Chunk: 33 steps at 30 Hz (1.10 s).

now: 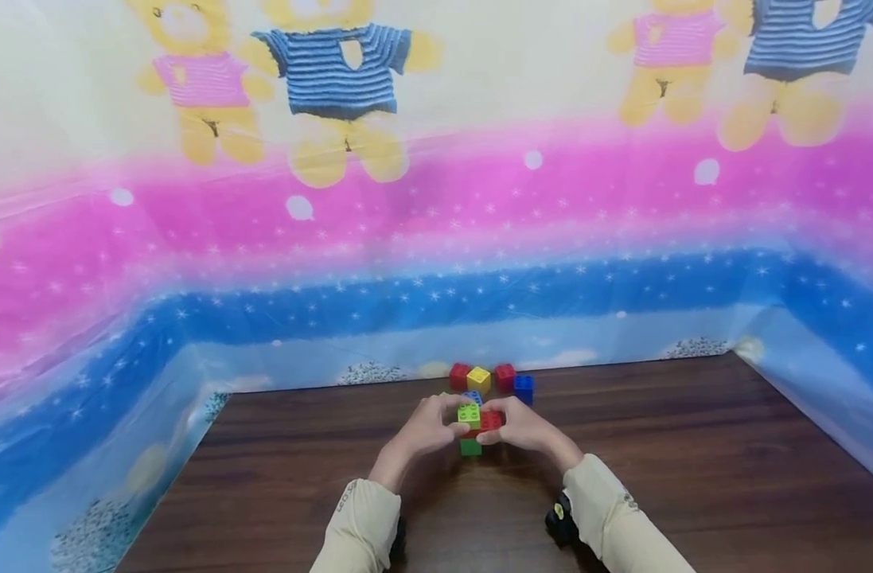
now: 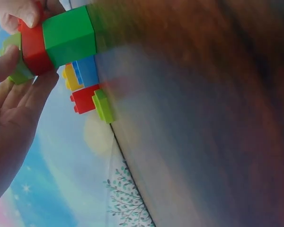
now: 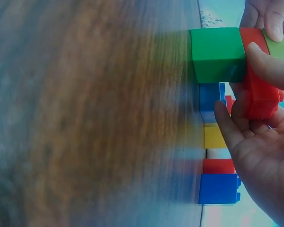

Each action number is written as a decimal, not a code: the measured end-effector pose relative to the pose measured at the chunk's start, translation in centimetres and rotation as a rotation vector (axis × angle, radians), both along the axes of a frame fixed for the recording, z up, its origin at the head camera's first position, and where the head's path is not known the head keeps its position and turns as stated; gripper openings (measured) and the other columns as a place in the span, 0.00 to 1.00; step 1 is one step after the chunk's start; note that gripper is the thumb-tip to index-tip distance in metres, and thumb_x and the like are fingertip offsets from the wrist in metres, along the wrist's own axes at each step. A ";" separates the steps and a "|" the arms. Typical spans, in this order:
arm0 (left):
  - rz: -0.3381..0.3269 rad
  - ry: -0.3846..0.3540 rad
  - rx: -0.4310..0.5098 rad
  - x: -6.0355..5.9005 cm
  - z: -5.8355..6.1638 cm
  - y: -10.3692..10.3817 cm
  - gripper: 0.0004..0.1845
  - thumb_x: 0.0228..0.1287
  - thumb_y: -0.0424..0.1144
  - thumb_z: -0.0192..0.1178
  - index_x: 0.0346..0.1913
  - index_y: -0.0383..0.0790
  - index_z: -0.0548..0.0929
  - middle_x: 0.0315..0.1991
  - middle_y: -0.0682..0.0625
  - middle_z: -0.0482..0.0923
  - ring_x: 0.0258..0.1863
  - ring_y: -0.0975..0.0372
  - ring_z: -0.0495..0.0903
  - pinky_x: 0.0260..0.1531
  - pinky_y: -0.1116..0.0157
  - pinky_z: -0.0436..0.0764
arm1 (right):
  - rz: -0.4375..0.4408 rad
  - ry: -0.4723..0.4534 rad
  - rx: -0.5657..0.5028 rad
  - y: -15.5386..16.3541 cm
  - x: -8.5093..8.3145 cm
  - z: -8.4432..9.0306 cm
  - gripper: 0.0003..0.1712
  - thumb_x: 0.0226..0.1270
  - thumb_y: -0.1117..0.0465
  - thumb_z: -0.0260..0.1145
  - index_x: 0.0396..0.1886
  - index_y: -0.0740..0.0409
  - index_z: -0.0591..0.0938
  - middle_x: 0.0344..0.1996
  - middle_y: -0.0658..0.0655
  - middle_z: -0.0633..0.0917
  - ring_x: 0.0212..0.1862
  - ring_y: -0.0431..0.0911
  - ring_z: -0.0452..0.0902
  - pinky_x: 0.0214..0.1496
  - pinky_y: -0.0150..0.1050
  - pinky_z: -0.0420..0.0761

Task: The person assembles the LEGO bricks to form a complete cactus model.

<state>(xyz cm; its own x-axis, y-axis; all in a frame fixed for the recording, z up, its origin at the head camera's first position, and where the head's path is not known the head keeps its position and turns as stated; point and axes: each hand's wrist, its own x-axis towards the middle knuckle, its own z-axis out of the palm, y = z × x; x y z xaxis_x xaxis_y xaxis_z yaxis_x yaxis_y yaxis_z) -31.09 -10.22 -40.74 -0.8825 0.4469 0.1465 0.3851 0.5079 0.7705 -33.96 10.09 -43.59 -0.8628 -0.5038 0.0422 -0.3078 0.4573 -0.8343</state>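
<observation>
Nearest, 2 pale sleeves coming in from the bottom edge over the dark wooden desk (image 1: 694,461), with bare desk wide open to left and right of them. Just beyond, left hand (image 1: 423,430) and right hand (image 1: 524,428) meeting at the desk's middle, fingers curled from both sides around a short stack of blocks (image 1: 472,430). Stack standing upright, long axis vertical: dark green block (image 1: 469,447) at the bottom resting on the desk, red block (image 3: 253,45) above it, lime green block (image 1: 468,413) on top. Left hand gripping the stack's upper part from the left, thumb and fingers around the lime and red blocks in the left wrist view. Right hand gripping a separate red block (image 1: 490,419) pressed against the stack's right side at about top level, with the thumb (image 3: 270,66) laid across the stack's own red block; whether that block is already seated, cannot tell. Both hands equally near, stack directly between them. Immediately behind, touching or nearly so, a blue block (image 1: 472,396). Farther back, close to the desk's far edge, a row of loose blocks: red (image 1: 459,375), yellow (image 1: 478,380), red (image 1: 504,376), blue (image 1: 524,387). Little room behind the stack, plenty toward the sleeves. Past the edge, a teddy-bear patterned sheet (image 1: 436,199) rising as backdrop.
</observation>
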 end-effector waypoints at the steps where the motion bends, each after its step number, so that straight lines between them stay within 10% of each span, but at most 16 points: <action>1: 0.008 0.003 -0.001 0.1 -0.1 0.1 0.20 0.67 0.31 0.59 0.61 0.33 0.78 0.56 0.39 0.80 0.52 0.53 0.78 0.53 0.52 0.79 | 0.002 0.004 0.003 0.1 0.0 -0.1 0.23 0.60 0.56 0.72 0.51 0.63 0.80 0.40 0.55 0.84 0.38 0.44 0.76 0.46 0.39 0.82; 33: 0.088 -0.023 0.017 0.2 -0.5 0.2 0.19 0.63 0.33 0.64 0.58 0.38 0.80 0.53 0.41 0.81 0.54 0.52 0.77 0.55 0.49 0.77 | -0.031 -0.017 -0.046 0.0 0.2 -0.6 0.26 0.58 0.54 0.72 0.52 0.64 0.80 0.39 0.56 0.85 0.36 0.42 0.77 0.43 0.36 0.80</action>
